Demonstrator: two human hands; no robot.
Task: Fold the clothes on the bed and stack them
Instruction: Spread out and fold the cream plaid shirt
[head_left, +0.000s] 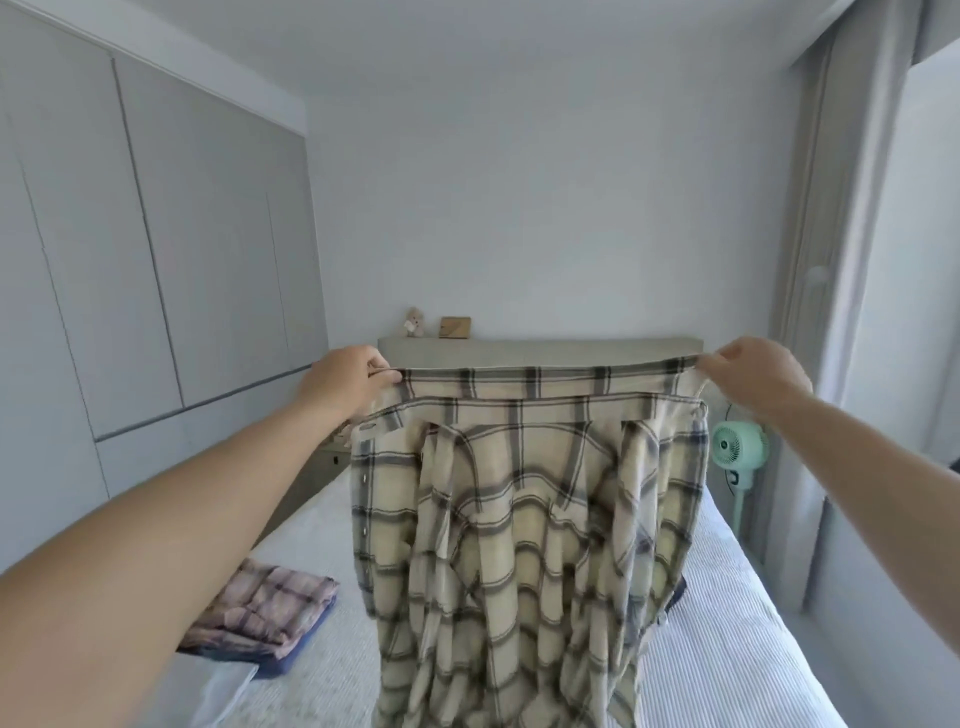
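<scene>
My left hand (347, 375) and right hand (748, 370) each pinch an upper corner of one cream plaid shirt (524, 519), held stretched in the air above the bed (737, 597), unfolded. Near left on the bed lies a stack (262, 618): one folded pink plaid garment over what seems one navy piece. Two appear done; this shirt remains.

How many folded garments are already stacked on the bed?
2: a pink plaid garment lies on a dark blue garment, left on the bed. The held plaid shirt may hide others.
</scene>
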